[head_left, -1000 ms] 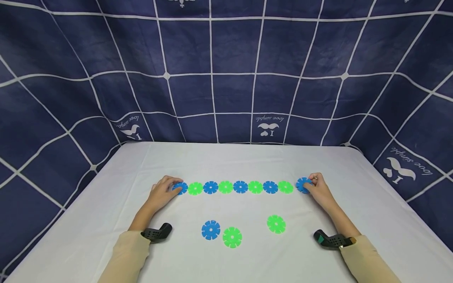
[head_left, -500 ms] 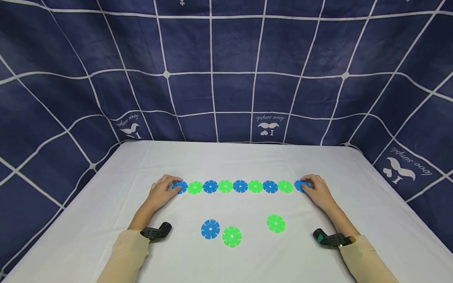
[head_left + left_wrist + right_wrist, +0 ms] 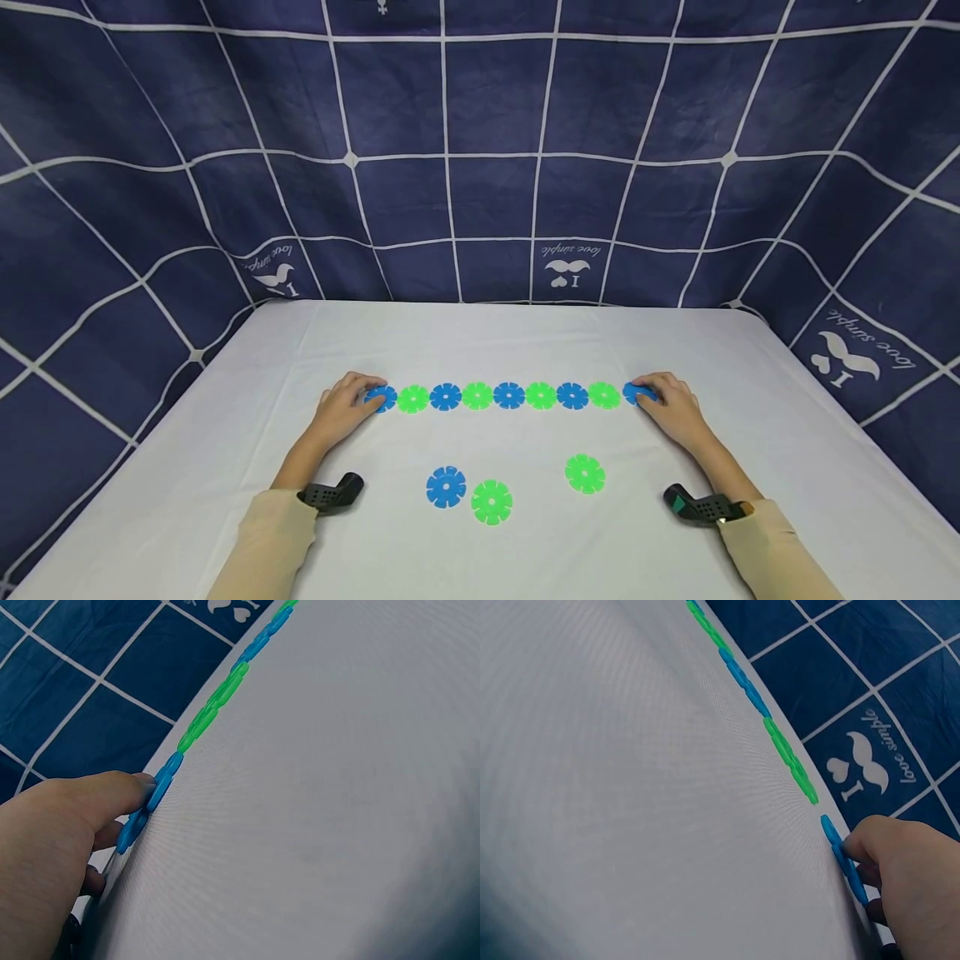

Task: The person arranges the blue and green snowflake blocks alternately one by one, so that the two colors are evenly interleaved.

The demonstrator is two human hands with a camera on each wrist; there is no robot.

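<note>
A straight row of flat, notched interlocking discs, blue and green by turns, crosses the white table; one green disc [image 3: 477, 396] lies near its middle. My left hand [image 3: 341, 410] holds the blue disc [image 3: 386, 398] at the left end, thumb on its near side and fingers round the outer edge. In the left wrist view that blue disc [image 3: 159, 787] meets the green disc [image 3: 214, 707] beside it. At the right end my right hand [image 3: 675, 408] pinches another blue disc [image 3: 634, 392]. The right wrist view shows a narrow gap between this blue disc [image 3: 843, 859] and the neighbouring green disc [image 3: 790, 760].
Closer to me on the white-covered table [image 3: 525, 558] lie three loose discs: a blue disc [image 3: 446, 487], a green disc [image 3: 492, 502] and a second green disc [image 3: 585, 474]. A dark blue checked curtain [image 3: 495, 200] hangs behind the table and at both sides.
The right hand has brought its blue disc slightly left, nearer the row's right end, and its fingers now cover more of the disc. The left hand has stayed in place.
</note>
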